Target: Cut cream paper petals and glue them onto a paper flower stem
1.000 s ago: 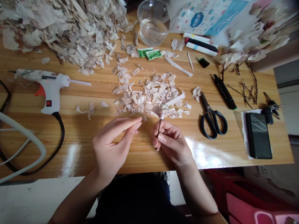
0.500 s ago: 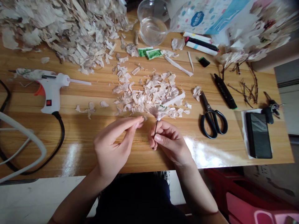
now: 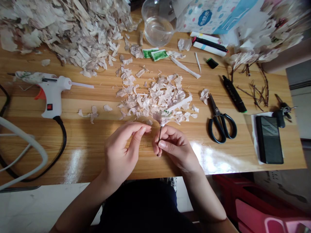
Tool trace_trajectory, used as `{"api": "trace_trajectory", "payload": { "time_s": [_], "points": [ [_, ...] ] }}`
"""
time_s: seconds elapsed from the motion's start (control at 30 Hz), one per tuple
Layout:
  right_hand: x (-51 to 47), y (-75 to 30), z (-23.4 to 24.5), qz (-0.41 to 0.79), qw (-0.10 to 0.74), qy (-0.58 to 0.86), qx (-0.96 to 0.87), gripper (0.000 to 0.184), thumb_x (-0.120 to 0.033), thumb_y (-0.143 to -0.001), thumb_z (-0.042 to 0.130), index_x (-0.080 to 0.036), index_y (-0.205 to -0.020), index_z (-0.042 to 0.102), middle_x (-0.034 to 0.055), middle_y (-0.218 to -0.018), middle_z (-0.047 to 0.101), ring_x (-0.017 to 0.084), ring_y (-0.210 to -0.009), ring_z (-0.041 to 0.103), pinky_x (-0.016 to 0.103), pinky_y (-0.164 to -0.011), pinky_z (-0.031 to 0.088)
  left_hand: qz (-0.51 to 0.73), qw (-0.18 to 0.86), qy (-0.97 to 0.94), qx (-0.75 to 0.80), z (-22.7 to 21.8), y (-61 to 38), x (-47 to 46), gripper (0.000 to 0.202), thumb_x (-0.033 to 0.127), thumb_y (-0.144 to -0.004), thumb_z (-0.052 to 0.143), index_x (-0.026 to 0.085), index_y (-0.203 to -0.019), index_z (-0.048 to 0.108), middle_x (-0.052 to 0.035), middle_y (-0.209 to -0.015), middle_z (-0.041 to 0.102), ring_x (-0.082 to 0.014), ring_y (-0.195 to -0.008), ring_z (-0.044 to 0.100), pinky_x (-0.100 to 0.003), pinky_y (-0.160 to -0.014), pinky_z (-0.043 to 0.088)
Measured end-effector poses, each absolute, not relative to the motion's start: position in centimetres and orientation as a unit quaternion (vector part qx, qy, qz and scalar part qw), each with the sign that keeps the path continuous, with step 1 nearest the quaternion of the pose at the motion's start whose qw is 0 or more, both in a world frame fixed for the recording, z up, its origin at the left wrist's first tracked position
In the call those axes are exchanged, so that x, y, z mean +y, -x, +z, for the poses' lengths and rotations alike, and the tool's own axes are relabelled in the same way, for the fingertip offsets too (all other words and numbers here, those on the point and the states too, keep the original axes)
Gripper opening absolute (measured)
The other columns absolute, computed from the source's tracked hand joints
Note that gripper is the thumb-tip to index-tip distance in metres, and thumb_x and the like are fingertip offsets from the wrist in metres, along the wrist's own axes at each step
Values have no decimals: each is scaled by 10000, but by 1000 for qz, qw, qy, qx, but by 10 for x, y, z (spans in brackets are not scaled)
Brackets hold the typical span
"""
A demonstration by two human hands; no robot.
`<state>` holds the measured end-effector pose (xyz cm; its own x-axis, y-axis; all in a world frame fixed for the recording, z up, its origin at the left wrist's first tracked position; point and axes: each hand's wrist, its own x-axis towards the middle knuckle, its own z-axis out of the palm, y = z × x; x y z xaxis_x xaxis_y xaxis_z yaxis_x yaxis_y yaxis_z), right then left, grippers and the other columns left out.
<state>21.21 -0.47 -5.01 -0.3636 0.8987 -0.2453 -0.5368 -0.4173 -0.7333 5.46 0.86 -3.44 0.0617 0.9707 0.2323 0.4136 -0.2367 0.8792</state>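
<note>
My right hand (image 3: 173,148) pinches a thin dark twig (image 3: 160,132) that carries a small pale petal flower (image 3: 162,118) at its top. My left hand (image 3: 121,152) sits just to its left, thumb and forefinger pressed together near the flower's base; whether anything lies between them I cannot make out. Both hands hover over the front of the wooden table (image 3: 97,152). Right behind them spreads a heap of pale petal scraps (image 3: 155,98).
A white glue gun (image 3: 50,92) with a black cord lies at the left. Black scissors (image 3: 220,121), a black marker (image 3: 234,94), dry twigs (image 3: 257,89), a dark case (image 3: 268,139) and keys lie at the right. A clear bowl (image 3: 157,24) and a large scrap pile (image 3: 65,32) stand behind.
My two hands have drawn closer together. The left fingertips moved right toward the flower, and the twig shifted slightly left.
</note>
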Motion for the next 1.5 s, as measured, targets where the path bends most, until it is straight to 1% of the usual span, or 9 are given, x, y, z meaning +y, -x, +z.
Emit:
{"api": "trace_trajectory", "payload": {
  "time_s": [0.13,0.33,0.43,0.57,0.8,1.0,1.13,1.3,1.5],
  "points": [
    [-5,-212,-50,781,449,324,-287,51,-202,-867,695,-163,-873,663,-1,-713,669,84,-606,600,184,-579,497,464,306,-656,511,-35,-54,8,188,39,-826,660,192,-918,718,10,-876,748,-112,-809,686,-218,-774,540],
    [-5,-210,-49,779,433,345,-293,103,-240,-849,719,-165,-838,649,-5,-692,663,91,-589,594,197,-569,500,489,286,-638,521,-33,-52,7,212,27,-743,742,218,-834,723,30,-796,737,-120,-741,677,-233,-696,545],
    [-4,-210,-49,787,436,331,-286,75,-211,-859,706,-165,-842,651,-9,-692,663,82,-597,596,182,-577,494,488,280,-637,528,-34,-53,8,165,58,-763,739,203,-836,713,24,-788,727,-118,-737,667,-236,-702,539],
    [-5,-209,-50,787,432,333,-288,74,-212,-858,710,-162,-853,656,-5,-697,670,83,-602,598,181,-580,495,477,295,-634,532,-36,-55,9,162,58,-807,691,191,-897,713,-1,-858,736,-126,-791,677,-244,-746,539],
    [-6,-209,-52,783,424,347,-296,117,-252,-851,719,-167,-859,639,0,-696,664,98,-597,590,204,-573,494,491,356,-608,512,-35,-52,7,222,25,-768,703,205,-897,720,-7,-863,722,-148,-796,677,-269,-724,539],
    [-5,-207,-52,792,421,336,-288,121,-249,-855,714,-162,-831,632,5,-691,658,90,-581,567,198,-569,470,477,367,-602,525,-35,-51,7,163,89,-793,717,214,-899,719,-6,-859,726,-137,-799,678,-238,-737,539],
    [-3,-205,-52,793,413,342,-290,180,-288,-841,730,-158,-805,611,1,-669,645,88,-562,553,198,-563,457,471,365,-623,507,-36,-51,11,178,67,-816,676,211,-910,721,-17,-856,723,-136,-791,681,-218,-715,543],
    [-3,-203,-52,794,410,342,-291,212,-309,-826,743,-152,-793,605,5,-662,644,89,-565,552,197,-561,457,477,357,-635,492,-34,-50,14,183,51,-817,652,214,-855,728,-18,-810,704,-140,-755,671,-220,-676,544],
    [-3,-204,-53,789,419,343,-291,204,-304,-829,741,-154,-800,606,3,-660,647,84,-548,549,188,-545,451,476,339,-624,518,-31,-46,12,117,102,-772,721,218,-787,729,-1,-761,719,-145,-701,677,-234,-643,541]
  ]
}}
